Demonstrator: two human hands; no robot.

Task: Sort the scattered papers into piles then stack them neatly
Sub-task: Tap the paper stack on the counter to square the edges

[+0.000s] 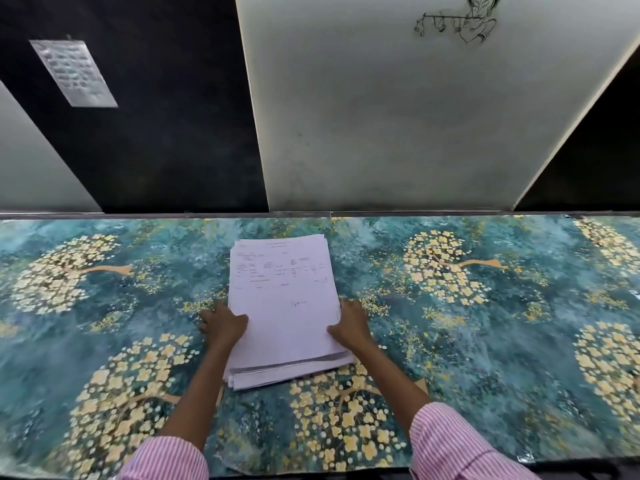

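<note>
One thick stack of white printed papers [284, 306] lies in the middle of a table covered with a teal cloth patterned with yellow flowers [485, 341]. The top sheet shows printed lines and a signature. The near edges of the sheets are slightly fanned and uneven. My left hand [221, 325] grips the stack's left edge, thumb on top. My right hand [349, 323] grips the right edge the same way. Both sleeves are pink and white striped.
Behind the table stands a wall with dark and pale grey panels [381, 116]. A printed sheet [74, 72] hangs on the dark panel at the upper left. A line drawing [457, 20] is on the pale panel at the top.
</note>
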